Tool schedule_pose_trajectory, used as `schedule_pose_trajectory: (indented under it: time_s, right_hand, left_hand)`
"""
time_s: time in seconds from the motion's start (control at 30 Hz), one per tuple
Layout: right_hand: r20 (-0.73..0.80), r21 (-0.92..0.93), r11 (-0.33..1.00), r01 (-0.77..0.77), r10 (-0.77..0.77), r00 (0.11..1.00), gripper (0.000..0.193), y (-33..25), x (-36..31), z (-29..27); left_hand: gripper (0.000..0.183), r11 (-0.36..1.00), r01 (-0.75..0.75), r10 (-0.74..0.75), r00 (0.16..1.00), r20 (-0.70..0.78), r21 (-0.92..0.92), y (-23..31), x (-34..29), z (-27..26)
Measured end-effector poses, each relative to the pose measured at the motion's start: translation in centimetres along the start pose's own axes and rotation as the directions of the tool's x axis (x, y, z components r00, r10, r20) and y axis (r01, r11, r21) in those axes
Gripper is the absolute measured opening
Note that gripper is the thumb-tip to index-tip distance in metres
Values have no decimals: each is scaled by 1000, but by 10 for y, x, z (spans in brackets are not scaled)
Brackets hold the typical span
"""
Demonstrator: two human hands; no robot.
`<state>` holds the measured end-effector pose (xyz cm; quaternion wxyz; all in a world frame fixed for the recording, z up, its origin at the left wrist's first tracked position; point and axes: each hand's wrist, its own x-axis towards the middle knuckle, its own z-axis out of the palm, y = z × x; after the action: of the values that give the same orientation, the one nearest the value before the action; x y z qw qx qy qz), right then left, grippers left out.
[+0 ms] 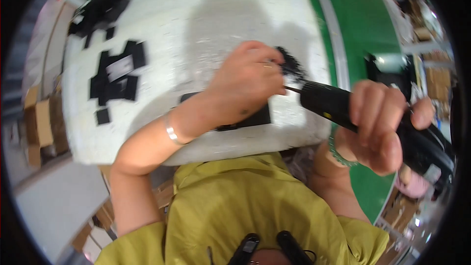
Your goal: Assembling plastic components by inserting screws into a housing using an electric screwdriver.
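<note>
My right hand is wrapped round a black electric screwdriver, which tilts so that its thin bit points left. At the bit's tip my left hand is closed in a pinch; whatever lies between its fingers is too small or hidden to make out. Just beyond those fingers lies a heap of small black screws. A flat black plate rests on the white work surface, partly covered by my left wrist and forearm.
Several black flat pieces lie to the left, with a bigger black pile at the far left. A green surface runs along the right side. Cardboard boxes stand beyond the left edge.
</note>
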<state>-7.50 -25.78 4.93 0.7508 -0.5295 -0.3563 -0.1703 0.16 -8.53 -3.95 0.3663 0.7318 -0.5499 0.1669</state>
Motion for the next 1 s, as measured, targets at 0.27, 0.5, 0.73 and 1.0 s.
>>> schedule_pose_trajectory:
  time_s: [0.27,0.5,0.73,1.0]
  right_hand:
    - [-106,-130,990,59,-73,992,31,20,0,35]
    - [-233,-73,996,55,-71,970,34,22,-5,15]
    - [-275,-34,999,34,-42,960,34,29,-4,22]
    - [-342,-55,998,19,-37,939,33,22,-13,17]
  left_hand:
    - [25,966,256,-254,965,61,-32,7,-22,-27]
    - [36,725,488,-557,831,-3,485,-30,-82,-142]
    - [39,513,653,-790,613,10,557,-52,-110,-181]
    - [33,537,719,-821,566,77,441,-41,-113,-166]
